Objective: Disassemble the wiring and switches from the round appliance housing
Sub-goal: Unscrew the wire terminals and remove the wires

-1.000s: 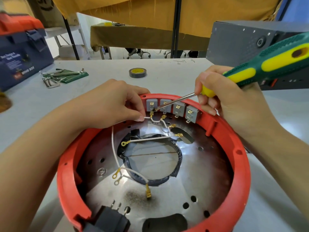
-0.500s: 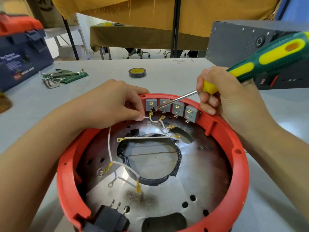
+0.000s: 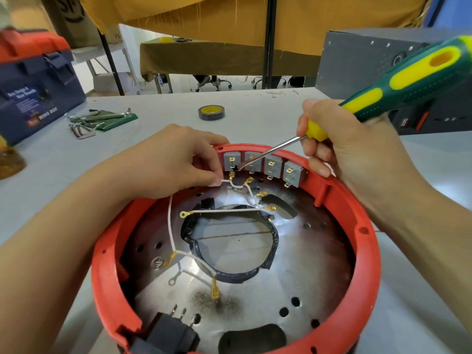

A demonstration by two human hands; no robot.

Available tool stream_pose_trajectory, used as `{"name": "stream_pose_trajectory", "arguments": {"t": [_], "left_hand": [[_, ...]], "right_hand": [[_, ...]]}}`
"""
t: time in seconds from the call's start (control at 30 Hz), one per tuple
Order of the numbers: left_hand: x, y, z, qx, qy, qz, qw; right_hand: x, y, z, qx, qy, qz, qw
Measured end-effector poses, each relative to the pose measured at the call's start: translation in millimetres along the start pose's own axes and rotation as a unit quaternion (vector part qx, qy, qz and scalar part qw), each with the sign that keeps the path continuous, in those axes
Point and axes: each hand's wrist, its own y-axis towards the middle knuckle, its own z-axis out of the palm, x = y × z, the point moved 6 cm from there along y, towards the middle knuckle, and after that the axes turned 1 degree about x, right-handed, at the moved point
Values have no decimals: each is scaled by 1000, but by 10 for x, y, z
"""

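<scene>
While fingers (image 3: 213,178) pinch wire (image 3: 169,226) (white), screwdriver (image 3: 268,152) beside

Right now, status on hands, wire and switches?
Left hand pinches white wire. Right hand grips screwdriver, tip at leftmost switch. Four switches seated in red housing.

housing (image 3: 367,251): round, red rim, shiny metal floor, open side up on the surface | switches (image 3: 264,166): four grey, in a row on far inner wall | wiring (image 3: 169,226): white, brass terminals, loose across floor
</scene>
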Motion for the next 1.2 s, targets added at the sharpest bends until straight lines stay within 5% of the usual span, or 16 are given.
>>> {"name": "stream_pose_trajectory", "arguments": {"t": [0.47,1.2], "left_hand": [[-8,-1,-3,-3,-4,9,1000],[8,-1,2,1,-5,-15,1000]], "right_hand": [[96,-80,26,10,-85,-54,995],[-181,87,-79,-8,73,35,997]]}}
